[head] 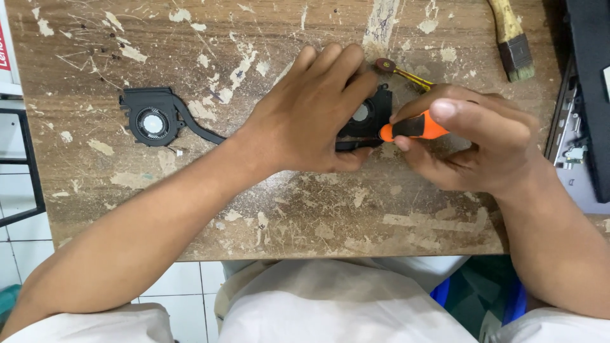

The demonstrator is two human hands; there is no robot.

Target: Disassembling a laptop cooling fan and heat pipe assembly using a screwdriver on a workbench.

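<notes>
A white label [5, 54] with red lettering shows, cut off, at the picture's upper left edge.

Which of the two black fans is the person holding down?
The right fan, pinned under the left hand beside the orange screwdriver in the right hand. The left fan lies untouched at the pipe's far end.
</notes>
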